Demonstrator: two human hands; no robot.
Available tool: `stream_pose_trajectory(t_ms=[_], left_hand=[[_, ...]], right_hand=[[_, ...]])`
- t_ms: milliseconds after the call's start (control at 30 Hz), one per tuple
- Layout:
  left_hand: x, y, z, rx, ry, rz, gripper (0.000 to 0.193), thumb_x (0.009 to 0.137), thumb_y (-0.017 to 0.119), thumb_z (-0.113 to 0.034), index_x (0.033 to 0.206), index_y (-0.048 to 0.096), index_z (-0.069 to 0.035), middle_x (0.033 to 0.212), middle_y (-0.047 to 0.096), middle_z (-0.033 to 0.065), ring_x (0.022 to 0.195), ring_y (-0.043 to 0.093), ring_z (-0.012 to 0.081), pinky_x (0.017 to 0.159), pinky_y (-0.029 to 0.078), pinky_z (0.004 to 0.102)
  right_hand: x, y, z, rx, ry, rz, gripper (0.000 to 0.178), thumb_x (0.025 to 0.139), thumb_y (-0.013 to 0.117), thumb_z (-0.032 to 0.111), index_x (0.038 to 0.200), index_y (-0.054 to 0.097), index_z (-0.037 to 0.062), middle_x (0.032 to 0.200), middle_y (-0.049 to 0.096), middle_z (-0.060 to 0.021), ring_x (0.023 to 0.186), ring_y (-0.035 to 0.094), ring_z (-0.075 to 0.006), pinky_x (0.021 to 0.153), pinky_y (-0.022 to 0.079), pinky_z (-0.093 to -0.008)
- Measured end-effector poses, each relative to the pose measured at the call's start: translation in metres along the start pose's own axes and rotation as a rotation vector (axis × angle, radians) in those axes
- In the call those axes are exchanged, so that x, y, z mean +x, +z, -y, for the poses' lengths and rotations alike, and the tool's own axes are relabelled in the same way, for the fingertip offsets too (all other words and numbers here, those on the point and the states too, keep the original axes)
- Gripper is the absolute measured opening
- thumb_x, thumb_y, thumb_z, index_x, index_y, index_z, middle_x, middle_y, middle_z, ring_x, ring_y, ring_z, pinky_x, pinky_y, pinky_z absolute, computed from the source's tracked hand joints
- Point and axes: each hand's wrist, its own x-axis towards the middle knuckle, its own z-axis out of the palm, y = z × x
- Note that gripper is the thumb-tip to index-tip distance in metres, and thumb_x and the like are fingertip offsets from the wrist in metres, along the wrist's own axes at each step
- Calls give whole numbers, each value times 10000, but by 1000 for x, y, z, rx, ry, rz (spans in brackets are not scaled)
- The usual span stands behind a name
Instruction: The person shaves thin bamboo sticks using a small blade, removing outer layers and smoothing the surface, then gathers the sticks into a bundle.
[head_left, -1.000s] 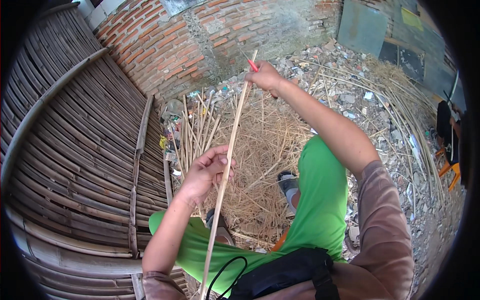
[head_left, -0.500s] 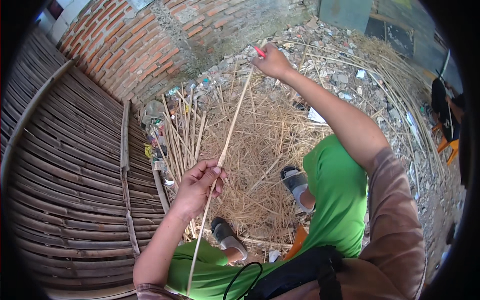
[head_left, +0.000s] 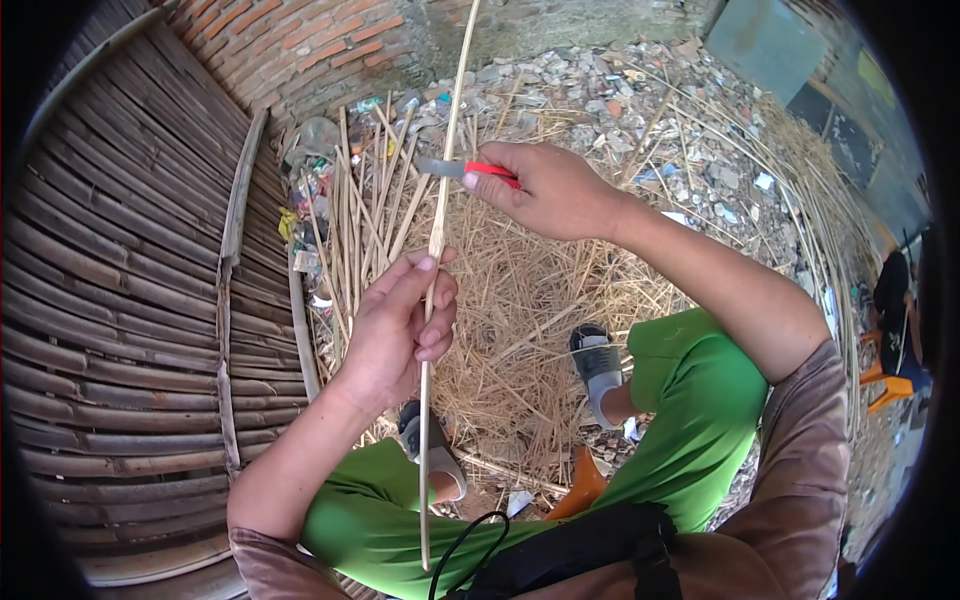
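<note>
We see two bare hands, well apart: the left hand (head_left: 405,322) pinches one pale bamboo strip (head_left: 440,212) between thumb and curled fingers, while the right hand (head_left: 548,190), just above it, is clamped around one knife (head_left: 484,167) with a red handle. The grey blade crosses the strip above the left hand; we cannot tell whether its edge presses in. The strip stands nearly upright in our view, its thin lower end over the green trousers (head_left: 690,395) and its upper part running out of view past the brick wall (head_left: 330,48). We count two shod feet and one orange chair (head_left: 885,388) at the far right, beside another person (head_left: 893,310). Dry shavings (head_left: 515,330) cover the ground between the feet; beyond lies rubble (head_left: 640,112). Left of the shavings, cut sticks (head_left: 400,222) overlap too much to count, near a bamboo-slat panel (head_left: 120,310). The left hand's fingers hide part of the strip, and the right hand covers some of the handle.
</note>
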Motion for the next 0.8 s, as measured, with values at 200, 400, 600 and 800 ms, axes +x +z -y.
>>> stream_pose_trajectory(t_ms=[200, 400, 600, 800], left_hand=[[-8, -3, -4, 3, 41, -34, 236, 1069, 474, -225, 1168, 546, -24, 772, 469, -20, 505, 355, 44, 398, 266, 202], [-28, -5, -8, -54, 80, -51, 190, 1070, 449, -205, 1133, 524, -42, 761, 458, -5, 486, 350, 64, 386, 267, 219], [-43, -9, -11, -34, 61, -57, 172, 1070, 489, -222, 1105, 533, -60, 761, 457, -8, 492, 346, 63, 390, 259, 218], [-62, -5, -11, 21, 55, -75, 171, 1073, 489, -213, 1087, 543, -52, 765, 447, -16, 488, 335, 53, 388, 252, 214]], right_hand=[[2, 10, 18, 33, 5, 68, 458, 1017, 480, 490, 960, 646, 67, 783, 671, -170, 760, 666, -382, 708, 513, -503], [-13, 14, 46, 18, -141, 103, 406, 1008, 490, 441, 942, 641, 70, 779, 668, -188, 759, 665, -394, 694, 512, -516], [-18, 17, 69, -48, -238, 86, 343, 982, 515, 389, 943, 641, 73, 717, 657, -194, 712, 668, -415, 675, 514, -542], [-22, 19, 74, -92, -283, 84, 318, 990, 548, 395, 921, 619, 93, 613, 595, -160, 604, 625, -394, 571, 472, -514]])
